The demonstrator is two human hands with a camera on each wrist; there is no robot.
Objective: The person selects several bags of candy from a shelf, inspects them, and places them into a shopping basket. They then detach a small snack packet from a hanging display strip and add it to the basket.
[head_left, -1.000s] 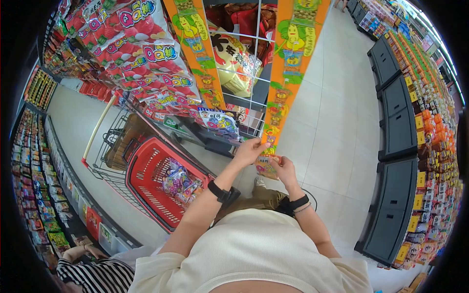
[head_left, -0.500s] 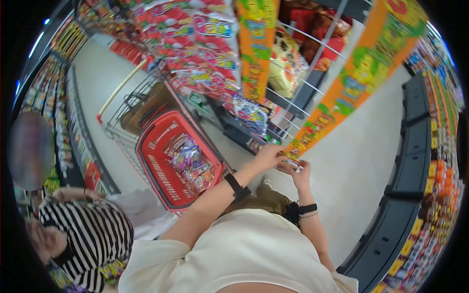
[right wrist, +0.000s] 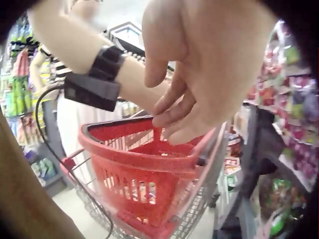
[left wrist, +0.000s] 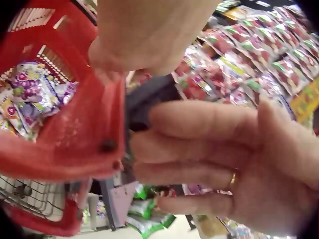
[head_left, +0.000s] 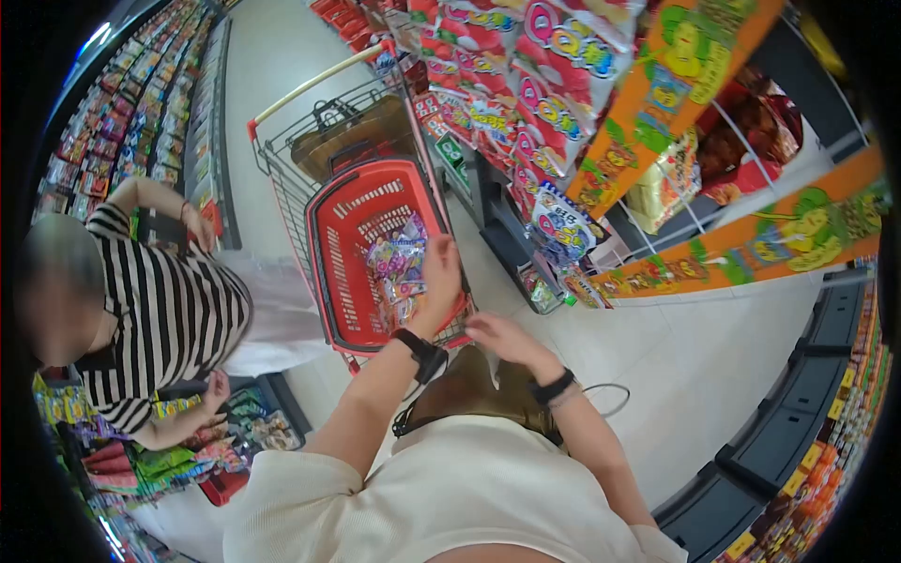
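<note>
Over the right side of the red shopping basket [head_left: 317,239], my left hand [head_left: 441,281] is held with its fingers extended and nothing in them. Purple candy packets [head_left: 396,251] lie inside the basket. My right hand [head_left: 507,340] is beside the basket's near right corner, its fingers pointing left and relaxed. In the left wrist view the right hand [left wrist: 214,154], with a ring on one finger, is empty beside the basket rim. An orange hanging strip of small packs [head_left: 713,267] slants away to the right of both hands.
The basket sits in a wire shopping cart [head_left: 282,174] with a brown bag [head_left: 352,141] behind it. A person in a striped shirt [head_left: 178,291] stands at left. Hanging QQ candy bags [head_left: 563,56] and a dark rack base [head_left: 511,253] border the cart's right.
Both hands have let go of the bottom of the orange strip and moved left, the left hand to over the basket. The head view has turned left, bringing the other person fully into view.
</note>
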